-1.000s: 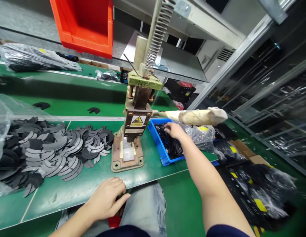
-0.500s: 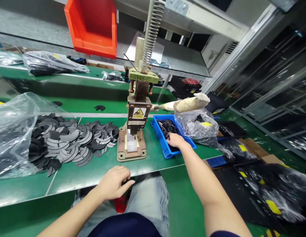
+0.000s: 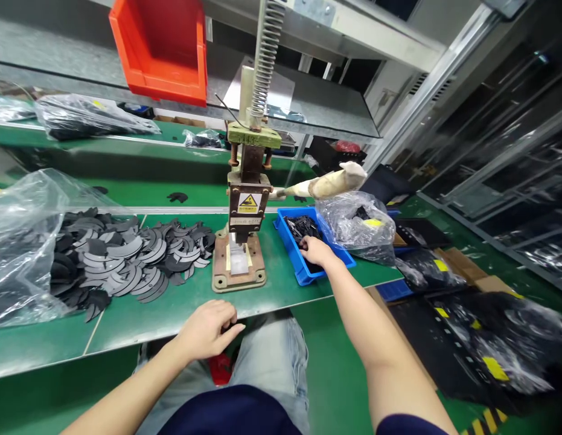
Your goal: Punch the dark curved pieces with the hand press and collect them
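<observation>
My right hand (image 3: pixel 317 251) reaches into a blue bin (image 3: pixel 295 261) of small black parts (image 3: pixel 303 226). Its fingers are bent down among the parts, and whatever they grip is hidden. At the front edge of the green bench, my left hand (image 3: pixel 208 329) rests with curled fingers and the thumb pointing right. Something dark shows under those fingers, but I cannot tell what. Between the hands, farther back, stands a hand press (image 3: pixel 247 205) on a brown base plate (image 3: pixel 221 266). A pale piece (image 3: pixel 238 260) lies on that base under the ram.
Loose dark curved pieces (image 3: pixel 131 257) are heaped left of the press, partly under a clear plastic bag (image 3: pixel 25 254). The press's wrapped lever (image 3: pixel 330 184) juts right above the blue bin. A bagged bundle (image 3: pixel 357 226) sits beside the bin; a red bin (image 3: pixel 165 72) hangs overhead.
The whole view has shifted slightly. My right hand stays in the blue bin with its fingers moved a little among the black parts. My left hand keeps its place at the bench edge.
</observation>
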Tool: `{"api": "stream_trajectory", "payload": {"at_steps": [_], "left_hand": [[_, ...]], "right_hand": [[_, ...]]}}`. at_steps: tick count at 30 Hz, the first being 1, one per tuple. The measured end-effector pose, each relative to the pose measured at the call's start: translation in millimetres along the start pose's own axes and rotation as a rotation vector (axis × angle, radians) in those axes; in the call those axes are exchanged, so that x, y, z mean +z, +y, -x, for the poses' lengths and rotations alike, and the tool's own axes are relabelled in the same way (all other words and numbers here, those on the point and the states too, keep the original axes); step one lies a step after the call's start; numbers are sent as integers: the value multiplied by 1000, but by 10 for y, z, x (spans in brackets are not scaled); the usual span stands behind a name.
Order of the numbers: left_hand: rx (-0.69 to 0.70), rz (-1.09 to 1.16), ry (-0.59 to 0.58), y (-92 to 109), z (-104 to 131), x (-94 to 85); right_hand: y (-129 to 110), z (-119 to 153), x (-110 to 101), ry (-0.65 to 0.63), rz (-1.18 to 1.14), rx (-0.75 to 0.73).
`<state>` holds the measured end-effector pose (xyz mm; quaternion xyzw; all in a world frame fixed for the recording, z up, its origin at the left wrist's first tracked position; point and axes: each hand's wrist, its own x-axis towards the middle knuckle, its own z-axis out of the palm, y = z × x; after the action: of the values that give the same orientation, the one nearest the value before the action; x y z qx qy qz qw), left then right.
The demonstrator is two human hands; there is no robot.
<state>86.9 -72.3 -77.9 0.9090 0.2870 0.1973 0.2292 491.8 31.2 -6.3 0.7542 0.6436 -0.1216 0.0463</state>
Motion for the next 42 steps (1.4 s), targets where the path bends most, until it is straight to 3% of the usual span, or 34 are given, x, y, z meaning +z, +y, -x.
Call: {"api": "stream_trajectory", "payload": {"at_steps": [3, 8, 12, 16, 20, 23, 25, 28, 33, 37, 42], "left_hand": [[1, 6, -2, -9, -8, 1], [0, 15, 1, -12, -11, 6], [-8, 9, 6, -10, -12, -2], [-22, 4, -11, -10, -20, -20], [-39, 50, -15, -21, -26, -35], [-66, 126, 1, -27, -30, -47], [-117, 217, 35, -4, -37, -69], [-185, 356, 141, 104, -67, -144], [-99, 444, 330, 360, -182, -344], [-44, 398, 376, 454, -241, -442], [-63, 383, 349, 491, -217, -474]], "right_hand": [[-73, -93, -27, 73, -18, -33], [-182, -278, -56, 46, -32, -15], [-142, -275, -75, 61, -73, 18], [24, -114, -140, 175, -187, 52], [155, 116, -250, 375, -406, 46], [64, 353, -248, 508, -653, 0], [-134, 563, -144, 535, -845, -59], [-586, 926, 154, 469, -1115, -184], [-1275, 1407, 652, 232, -1448, -319], [-1497, 1544, 845, 102, -1586, -368], [-1554, 1551, 940, 44, -1627, -390]]}}
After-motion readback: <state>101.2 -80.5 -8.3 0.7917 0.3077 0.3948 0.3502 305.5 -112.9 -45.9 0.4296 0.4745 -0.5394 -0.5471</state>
